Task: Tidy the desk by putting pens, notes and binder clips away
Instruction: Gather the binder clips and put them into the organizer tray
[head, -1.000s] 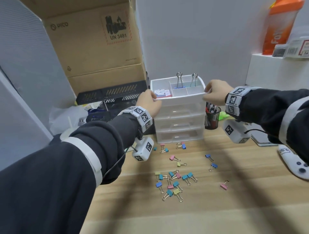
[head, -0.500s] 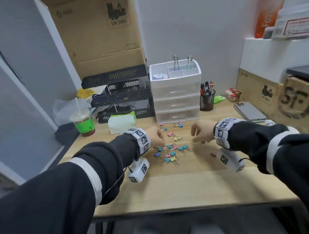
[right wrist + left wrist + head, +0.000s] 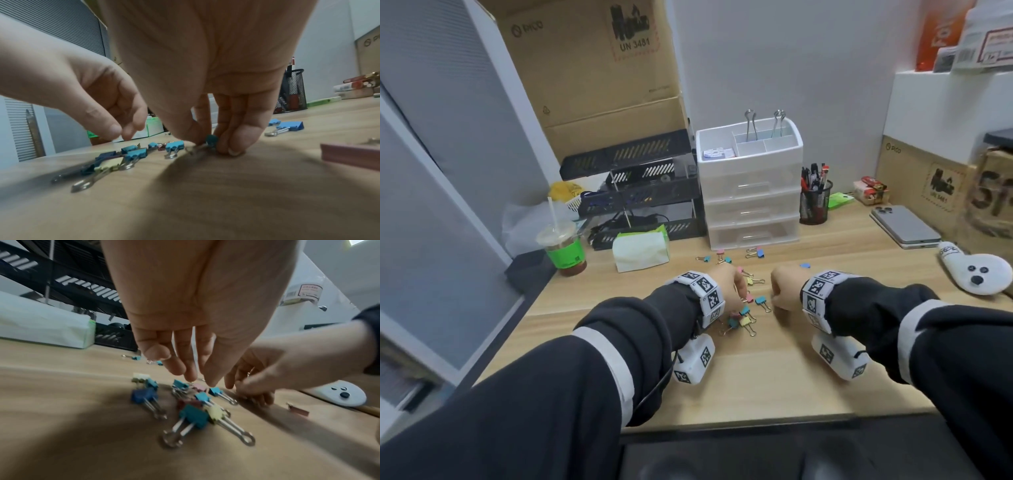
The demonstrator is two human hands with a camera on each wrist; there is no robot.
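Note:
Several coloured binder clips (image 3: pixel 743 318) lie scattered on the wooden desk (image 3: pixel 756 383), most in a pile between my hands. My left hand (image 3: pixel 730 288) hovers just over the pile (image 3: pixel 193 412) with fingers pointing down and loosely bent, holding nothing I can see. My right hand (image 3: pixel 779 295) reaches down to the desk and pinches a teal binder clip (image 3: pixel 211 140) between thumb and fingers (image 3: pixel 234 139). The white drawer organiser (image 3: pixel 750 164) stands at the back with two large clips upright in its top tray. A black mesh pen cup (image 3: pixel 815 202) stands to its right.
A tissue pack (image 3: pixel 640 251) and an iced drink cup (image 3: pixel 563 250) sit at the left, with black stacked trays (image 3: pixel 633 192) behind. At the right lie a grey device (image 3: pixel 905 229) and a white controller (image 3: pixel 976 272). A pink clip (image 3: pixel 349 155) lies near my right wrist.
Both hands left the sides of the drawer organiser and came down to the clip pile on the desk. My right hand now pinches a teal clip.

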